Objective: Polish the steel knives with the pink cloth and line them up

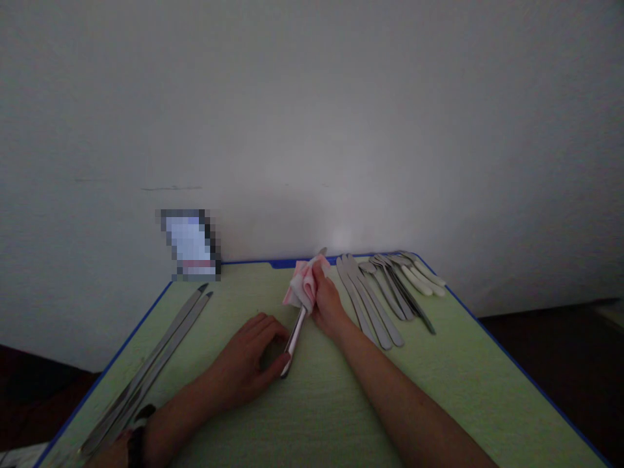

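Observation:
A table knife [294, 339] slants across the middle of the green table [312, 422], its tip showing beyond a pink and white cloth [303, 283]. My right hand [325, 299] grips the cloth, which is wrapped around the knife's upper part and hides most of its blade. Lower down, my left hand [256, 354] has its thumb and fingers closed on the knife's handle. To the right of my right hand lie several table knives [370, 305], side by side.
Spoons [390, 292] and white-handled cutlery [423, 279] lie at the back right. Two long knives [156, 364] lie along the left edge. A blurred-out phone-like device [191, 244] leans at the back left corner. A pale wall [312, 130] stands behind the table.

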